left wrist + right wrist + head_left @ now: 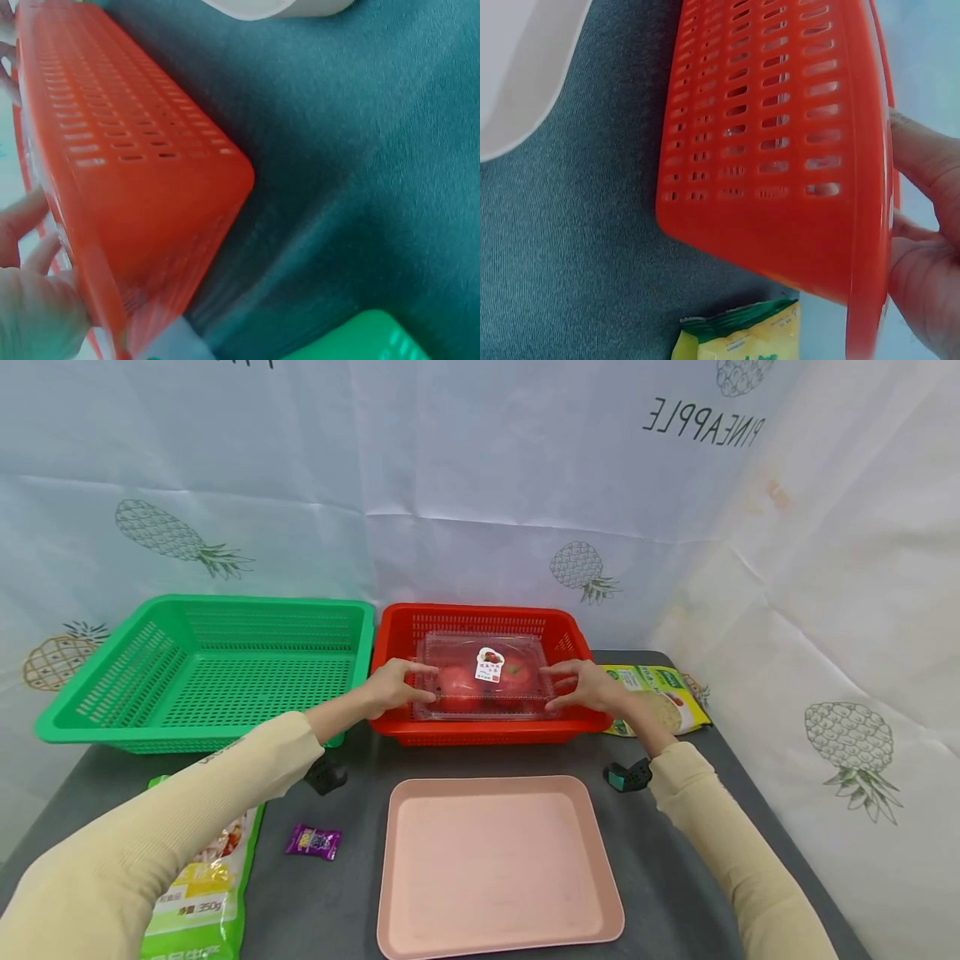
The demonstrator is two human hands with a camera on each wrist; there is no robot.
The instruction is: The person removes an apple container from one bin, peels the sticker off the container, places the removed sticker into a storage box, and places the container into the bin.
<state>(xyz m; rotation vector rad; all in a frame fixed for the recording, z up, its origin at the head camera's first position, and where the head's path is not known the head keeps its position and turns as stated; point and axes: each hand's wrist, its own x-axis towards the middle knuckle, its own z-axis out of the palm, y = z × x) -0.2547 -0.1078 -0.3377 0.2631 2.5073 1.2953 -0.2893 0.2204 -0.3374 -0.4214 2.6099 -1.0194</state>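
A clear plastic box of tomatoes [457, 652] with a white label lies inside the red basket [487, 737]. My left hand [392, 687] reaches over the basket's left side, its thumb and fingers gripping the box's left edge. On the opposite edge, my right hand [588, 685] holds the box in the same way. Both wrist views show mostly the red basket's outer wall, with the left hand [37, 300] and the right hand [926, 217] at its rim; the box is largely hidden there.
Left of the red basket stands a green basket [258, 672]. A pink tray [495, 860] lies in front. A yellow-green packet [663, 697] is at the right, a purple wrapped snack [313, 842] at the left, and a green food bag [202, 902] partly under my left sleeve.
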